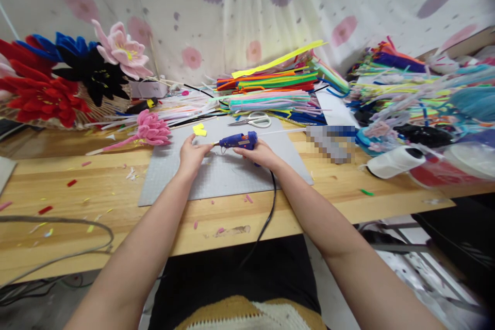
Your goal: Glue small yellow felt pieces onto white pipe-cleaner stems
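Note:
My right hand (260, 153) is wrapped round a blue hot glue gun (236, 141), its nozzle pointing left. My left hand (193, 154) is over the grey cutting mat (170, 185), with thumb and forefinger apart. The thumb lies close by the nozzle; whether they touch I cannot tell. Just beyond the left fingertips are small bright yellow pieces (199, 130). Behind the glue gun lie scissors (258, 119) with pale handles. The gun's black cord (270, 206) hangs down over the table's front edge.
Bundles of coloured pipe cleaners (274, 82) line the back. A pink fuzzy flower (150, 129) lies left of the mat; larger fuzzy flowers (46, 95) stand behind it. To the right lies a white spool (396, 161). Scraps dot the wooden table (127, 165), and a grey cable crosses its left side.

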A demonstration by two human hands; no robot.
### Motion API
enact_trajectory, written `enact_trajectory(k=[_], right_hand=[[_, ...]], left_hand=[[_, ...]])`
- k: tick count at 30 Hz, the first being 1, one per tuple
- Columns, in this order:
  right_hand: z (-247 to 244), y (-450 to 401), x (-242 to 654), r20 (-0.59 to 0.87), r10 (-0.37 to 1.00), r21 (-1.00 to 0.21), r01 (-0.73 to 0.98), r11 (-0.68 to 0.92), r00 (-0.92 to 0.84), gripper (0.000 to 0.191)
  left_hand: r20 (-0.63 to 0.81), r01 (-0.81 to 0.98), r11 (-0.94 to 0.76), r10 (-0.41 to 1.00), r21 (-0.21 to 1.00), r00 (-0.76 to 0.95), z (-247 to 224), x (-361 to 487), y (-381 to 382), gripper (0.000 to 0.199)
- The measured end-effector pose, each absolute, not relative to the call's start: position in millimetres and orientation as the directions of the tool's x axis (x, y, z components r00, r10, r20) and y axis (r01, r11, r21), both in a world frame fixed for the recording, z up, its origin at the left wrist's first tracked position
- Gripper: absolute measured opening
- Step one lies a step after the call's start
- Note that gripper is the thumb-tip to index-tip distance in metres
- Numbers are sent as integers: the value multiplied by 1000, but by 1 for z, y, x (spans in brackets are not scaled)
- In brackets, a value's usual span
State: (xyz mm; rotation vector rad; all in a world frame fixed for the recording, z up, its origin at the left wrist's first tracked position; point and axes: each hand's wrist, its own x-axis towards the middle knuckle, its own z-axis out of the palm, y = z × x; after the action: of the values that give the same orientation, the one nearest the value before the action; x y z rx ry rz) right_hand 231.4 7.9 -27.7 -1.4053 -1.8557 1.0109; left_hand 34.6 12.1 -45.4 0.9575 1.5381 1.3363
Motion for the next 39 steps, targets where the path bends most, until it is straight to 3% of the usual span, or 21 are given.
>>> enact_trajectory(k=[19, 39], right_hand=[[-30, 11, 234, -17, 977, -852, 515, 98, -214, 43], [-28, 8, 234, 12, 964, -850, 504, 150, -267, 44]], left_hand=[[-150, -4, 156, 942, 988, -299, -42, 37, 10, 86], [-135, -27, 133, 943, 991, -303, -41, 36, 10, 84]])
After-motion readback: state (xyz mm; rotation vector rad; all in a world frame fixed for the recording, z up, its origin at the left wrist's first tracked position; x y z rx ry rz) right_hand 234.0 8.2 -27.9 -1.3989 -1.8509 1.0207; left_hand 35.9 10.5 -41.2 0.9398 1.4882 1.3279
